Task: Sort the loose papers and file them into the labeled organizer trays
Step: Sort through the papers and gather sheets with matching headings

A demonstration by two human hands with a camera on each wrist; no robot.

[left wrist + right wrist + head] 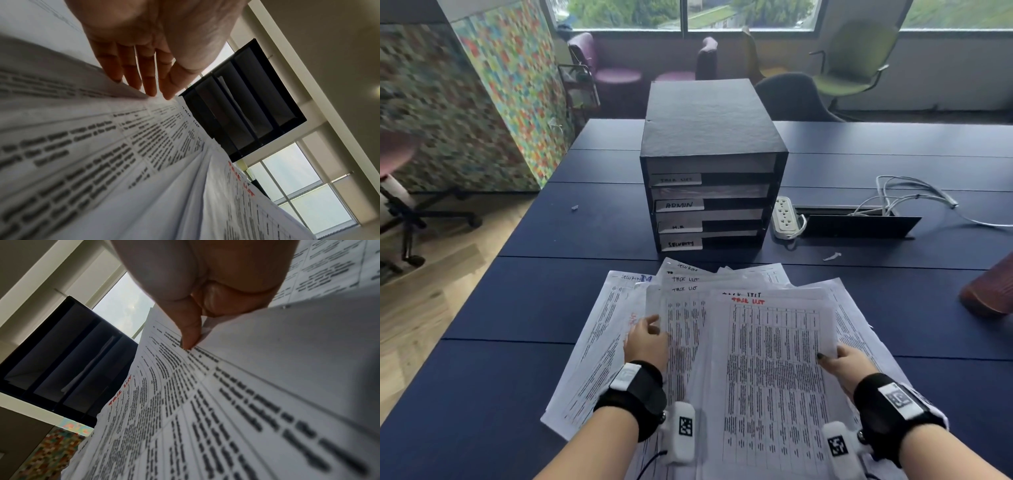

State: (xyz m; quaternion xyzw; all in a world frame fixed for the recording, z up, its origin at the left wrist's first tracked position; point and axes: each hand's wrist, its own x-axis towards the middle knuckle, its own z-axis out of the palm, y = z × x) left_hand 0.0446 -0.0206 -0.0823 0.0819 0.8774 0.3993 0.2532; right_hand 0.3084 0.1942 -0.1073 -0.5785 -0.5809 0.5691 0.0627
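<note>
Right grip [840,365] on sheet [774,377]; organizer [709,137] behind.

**Count on the worktop**

One black organizer [712,164] with four labeled trays [710,205]. One fanned pile of loose papers [767,359], too overlapped to count. Two hands: left hand [649,341], right hand [847,365]. One power strip [784,216]. Two small paper scraps [832,256].

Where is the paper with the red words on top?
In the head view, the red-titled sheet lies on top of the paper pile, right of centre, just before the black organizer; the right hand pinches its right edge.
</note>
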